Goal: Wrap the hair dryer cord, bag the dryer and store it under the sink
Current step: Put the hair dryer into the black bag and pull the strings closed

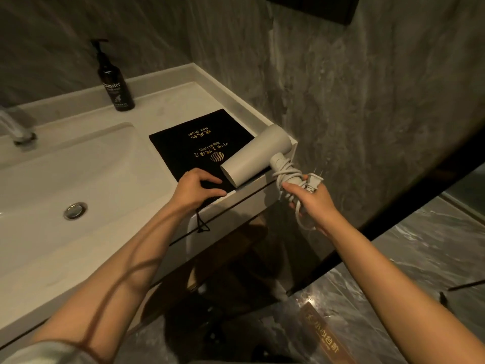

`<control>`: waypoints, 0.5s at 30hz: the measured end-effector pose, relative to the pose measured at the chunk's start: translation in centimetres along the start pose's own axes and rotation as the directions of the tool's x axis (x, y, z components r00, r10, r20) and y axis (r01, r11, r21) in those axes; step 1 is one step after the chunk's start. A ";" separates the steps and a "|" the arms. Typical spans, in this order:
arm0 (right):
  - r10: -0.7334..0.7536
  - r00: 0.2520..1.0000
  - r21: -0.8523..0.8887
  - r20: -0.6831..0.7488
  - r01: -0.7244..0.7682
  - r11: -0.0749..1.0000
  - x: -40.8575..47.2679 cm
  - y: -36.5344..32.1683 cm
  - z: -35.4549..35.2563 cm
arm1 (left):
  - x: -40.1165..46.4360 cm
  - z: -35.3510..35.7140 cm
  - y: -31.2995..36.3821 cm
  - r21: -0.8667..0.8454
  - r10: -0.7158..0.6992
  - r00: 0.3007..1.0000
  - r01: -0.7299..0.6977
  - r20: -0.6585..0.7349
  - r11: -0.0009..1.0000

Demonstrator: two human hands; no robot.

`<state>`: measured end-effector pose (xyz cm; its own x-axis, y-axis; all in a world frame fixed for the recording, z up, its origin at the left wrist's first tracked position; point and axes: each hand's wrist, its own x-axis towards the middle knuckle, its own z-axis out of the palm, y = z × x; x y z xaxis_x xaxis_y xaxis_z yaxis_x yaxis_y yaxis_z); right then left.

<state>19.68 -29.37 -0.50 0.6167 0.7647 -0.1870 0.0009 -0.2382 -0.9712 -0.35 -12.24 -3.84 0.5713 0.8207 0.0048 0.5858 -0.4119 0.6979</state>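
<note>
At the far left a tap [15,130] stands over the white sink [110,164], whose round drain [75,210] sits in the near part of the bowl. Behind the sink a dark pump bottle [115,85] stands upright near the wall; its label reads "Dunster", the smaller lines too fine to read. To the right a flat black bag [194,143] lies on the pale counter [168,109], printed in gold with "Hair Dryer", a round striped emblem and characters that are hard to read. The left hand [195,189] is closed on the bag's near edge at the counter's front lip, where a black drawstring [202,224] hangs down. The white hair dryer [256,157] rests its barrel across the bag's right corner at the counter's right edge. The right hand [312,199] is clamped around its handle and the cord [287,172] wound there, the plug [313,181] sticking up above the fingers. Right of the counter is open room above a grey marble floor [393,271].
</note>
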 end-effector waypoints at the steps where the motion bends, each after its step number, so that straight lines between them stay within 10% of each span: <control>1: -0.003 1.000 0.008 0.015 0.003 1.000 -0.1 0.0 -0.1 | 0.2 0.0 -0.1 0.017 0.002 1.000 -0.003 0.018 1.000; 15: 0.002 0.959 0.107 0.283 -0.033 0.994 -1.1 0.0 -0.3 | 1.5 -1.6 1.6 -0.497 -0.309 0.922 0.159 -0.235 0.853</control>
<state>19.25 -30.45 -0.26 0.3686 0.9025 -0.2228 -0.1042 -0.1980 -0.9746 0.47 -11.04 -1.55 0.2108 0.9766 -0.0427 0.3054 -0.0243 0.9519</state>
